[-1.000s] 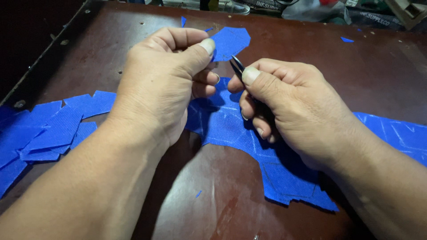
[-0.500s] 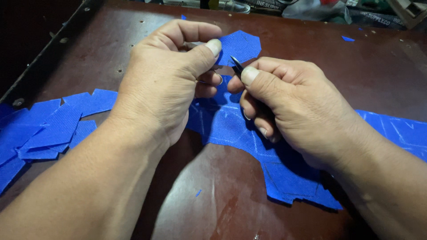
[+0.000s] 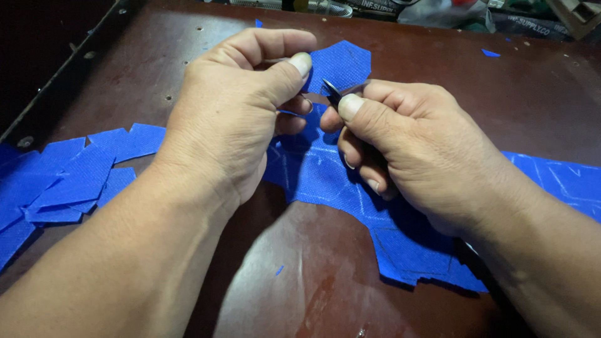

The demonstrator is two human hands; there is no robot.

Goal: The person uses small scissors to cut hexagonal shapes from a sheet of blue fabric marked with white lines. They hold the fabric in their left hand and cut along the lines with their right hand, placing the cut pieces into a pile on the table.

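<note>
My left hand (image 3: 241, 119) pinches the upper edge of a blue fabric sheet (image 3: 325, 175) between thumb and fingers, lifting that part off the brown table (image 3: 156, 62). My right hand (image 3: 413, 150) is closed around a small dark cutting tool (image 3: 333, 92) whose pointed blades show just above my thumb, right at the fabric's raised flap (image 3: 341, 62). The fabric carries faint drawn lines and runs from the middle of the table out to the right edge. Most of the tool is hidden inside my fist.
A pile of cut blue fabric pieces (image 3: 69, 178) lies at the left. Tiny blue scraps (image 3: 490, 53) dot the far table. Clutter, including a metal mesh item (image 3: 325, 7), sits along the back edge. The table's dark raised rim (image 3: 56, 81) runs along the left.
Both hands have stayed close together. The raised blue flap has shifted slightly right and the tool's tip has moved further into the fabric edge.
</note>
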